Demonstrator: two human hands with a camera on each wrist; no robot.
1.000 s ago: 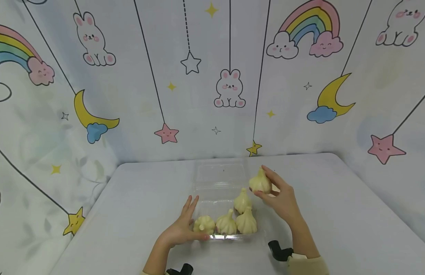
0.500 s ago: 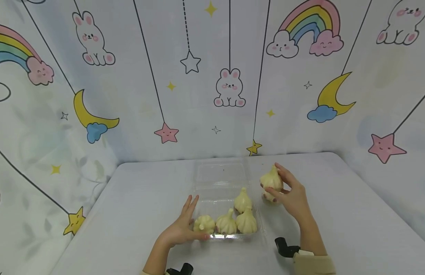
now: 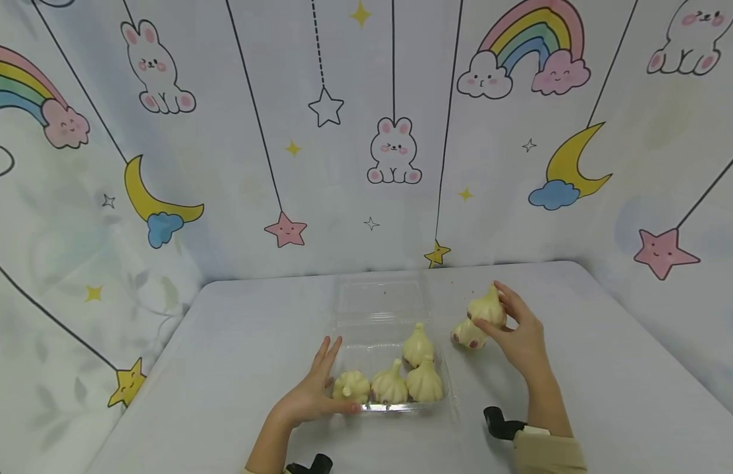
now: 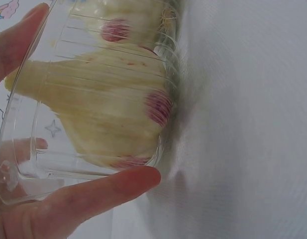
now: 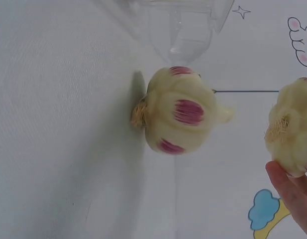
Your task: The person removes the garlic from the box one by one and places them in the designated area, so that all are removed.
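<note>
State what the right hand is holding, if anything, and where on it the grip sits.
A garlic bulb, pinched by the right hand: thumb low on the bulb's side, fingers up by its stem.

Head view: the desk (image 3: 253, 342) is seen from above, with the backdrop (image 3: 336, 181) faced at 12 o'clock. Left wrist view: the clear box (image 4: 9, 174) is shown sideways at close range, the desk at 3 o'clock. Right wrist view: a loose garlic bulb (image 5: 180, 110) is shown sideways, nearby, the desk at 9 o'clock. The box is shared by all three.
</note>
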